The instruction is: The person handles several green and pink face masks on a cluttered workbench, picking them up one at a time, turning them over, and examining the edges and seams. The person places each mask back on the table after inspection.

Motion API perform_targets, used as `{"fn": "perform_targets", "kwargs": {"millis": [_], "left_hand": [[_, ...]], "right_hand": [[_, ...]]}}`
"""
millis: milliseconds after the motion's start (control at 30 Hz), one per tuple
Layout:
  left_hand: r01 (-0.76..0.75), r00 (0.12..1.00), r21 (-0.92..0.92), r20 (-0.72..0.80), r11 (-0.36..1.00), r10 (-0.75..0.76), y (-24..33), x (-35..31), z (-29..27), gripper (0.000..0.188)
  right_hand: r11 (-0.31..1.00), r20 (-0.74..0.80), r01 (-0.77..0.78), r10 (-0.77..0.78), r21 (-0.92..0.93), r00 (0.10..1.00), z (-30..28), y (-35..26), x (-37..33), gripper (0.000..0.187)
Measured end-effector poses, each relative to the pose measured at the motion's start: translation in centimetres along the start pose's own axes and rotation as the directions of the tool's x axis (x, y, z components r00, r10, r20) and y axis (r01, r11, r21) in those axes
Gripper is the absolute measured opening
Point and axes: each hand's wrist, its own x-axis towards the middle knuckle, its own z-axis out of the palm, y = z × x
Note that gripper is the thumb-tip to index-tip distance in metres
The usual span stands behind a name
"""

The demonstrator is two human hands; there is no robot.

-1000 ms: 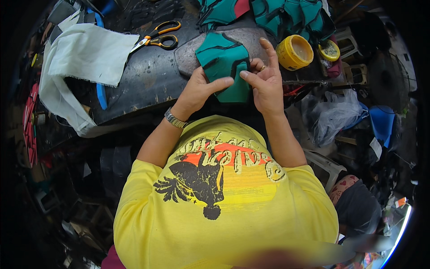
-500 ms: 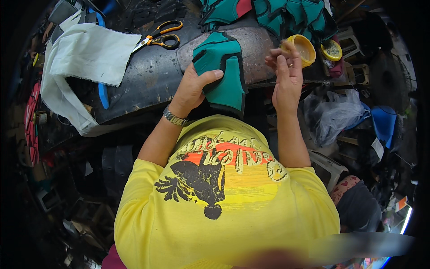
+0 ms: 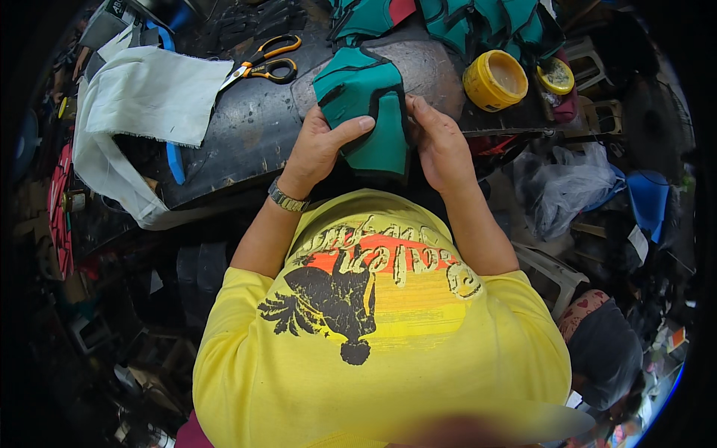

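Note:
A teal shoe upper [image 3: 355, 104] with black edging is held up over the near edge of the worktable. My left hand [image 3: 326, 142] grips its left side, thumb lying across the front and fingers hidden behind. At its right edge, my right hand [image 3: 441, 142] pinches the black border with thumb and fingertips; part of the fingers is out of sight behind the piece. An open yellow tub [image 3: 494, 81] with pale brownish content stands to the right, beyond my right hand.
Orange-and-black scissors [image 3: 265, 63] lie left of the upper, near a draped white cloth [image 3: 153, 93]. More teal uppers [image 3: 478, 26] are piled at the back. A yellow lid [image 3: 556, 77] sits beside the tub. Below right hangs a clear plastic bag [image 3: 556, 190].
My right hand has moved left from beside the yellow tub to the right edge of the shoe upper and taken hold there. My left hand keeps its grip.

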Motion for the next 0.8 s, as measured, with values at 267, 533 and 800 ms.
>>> {"fn": "perform_targets", "kwargs": {"millis": [267,533,800], "left_hand": [[-0.012,1.0,0.033,-0.021,0.999,0.012,-0.8,0.4,-0.2,0.043],[-0.126,0.991,0.139,-0.014,0.982,0.13,-1.3,0.3,0.9,0.036],[-0.204,0.979,0.136,0.034,0.969,0.201,-2.4,0.1,1.5,0.036]], "right_hand": [[0.991,-0.026,0.026,-0.022,0.135,0.999,0.2,-0.8,0.0,0.037],[0.904,-0.004,0.269,-0.287,-0.331,0.958,1.1,-0.5,-0.4,0.041],[-0.139,0.321,0.293,-0.539,-0.946,0.779,1.4,-0.1,-0.5,0.062]]}}
